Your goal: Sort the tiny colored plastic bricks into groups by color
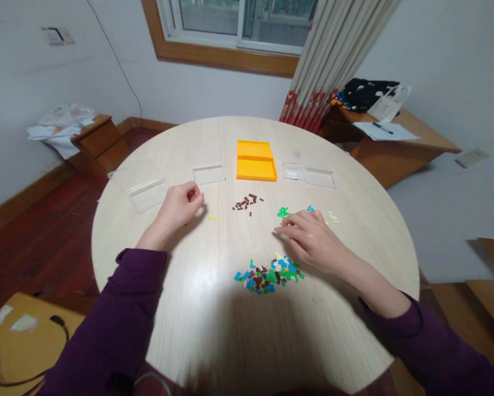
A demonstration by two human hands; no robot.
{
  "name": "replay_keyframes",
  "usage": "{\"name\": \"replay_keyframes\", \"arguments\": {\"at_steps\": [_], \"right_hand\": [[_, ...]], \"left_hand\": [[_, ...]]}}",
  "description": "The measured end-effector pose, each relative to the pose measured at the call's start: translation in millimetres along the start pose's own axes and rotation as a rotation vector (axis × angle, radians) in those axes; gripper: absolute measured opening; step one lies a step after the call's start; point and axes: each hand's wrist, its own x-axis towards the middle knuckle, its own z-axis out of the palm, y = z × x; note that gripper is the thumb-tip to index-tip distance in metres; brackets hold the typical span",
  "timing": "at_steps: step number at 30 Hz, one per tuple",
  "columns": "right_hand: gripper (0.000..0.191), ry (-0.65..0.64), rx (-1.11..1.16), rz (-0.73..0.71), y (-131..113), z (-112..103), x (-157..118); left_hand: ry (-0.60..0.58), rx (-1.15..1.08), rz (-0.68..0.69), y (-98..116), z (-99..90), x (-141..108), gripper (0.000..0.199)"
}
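Both hands are above a round wooden table [197,264]. The left hand [180,204] points rightward with fingers curled and thumb close to the index fingertip; whether a piece is pinched there cannot be told. The right hand [311,236] is palm down, loosely bent, fingertips directed left; whether it has hold of anything cannot be told. Mixed toy bricks [278,276], chiefly blue and green, lie to the near left of the right hand in a heap whose long axis runs left to right; the bricks within point in various directions. Brown bricks [242,205] lie between the hands, their scatter slanting from near left to far right. Yellow bricks [210,218] are just right of the left hand, too small for their axes to be read. Green bricks [283,212] sit just beyond the right fingertips, blue bricks [310,208] just past its knuckles, cream bricks [333,218] just to its far right. Beyond the hands, an orange-yellow case [256,168] stands open, its hinge line running across. A clear box [209,181] lies just beyond the left hand, long axis likewise left to right.
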Motion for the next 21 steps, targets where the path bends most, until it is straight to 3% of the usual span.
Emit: {"name": "replay_keyframes", "arguments": {"at_steps": [6,15,21], "right_hand": [[0.030,-0.235,0.195,-0.201,-43.5,4.7,9.5],[0.037,-0.206,0.177,-0.083,-15.3,11.6,4.6],[0.037,-0.216,0.213,-0.136,-25.4,6.4,-2.0]], "left_hand": [[-0.003,-0.004,-0.005,0.3,-0.4,-0.8,0.022],[-0.008,0.006,-0.005,1.7,-2.5,-1.0,0.020],[-0.017,0.010,-0.010,0.6,-1.4,-0.9,0.018]]}}
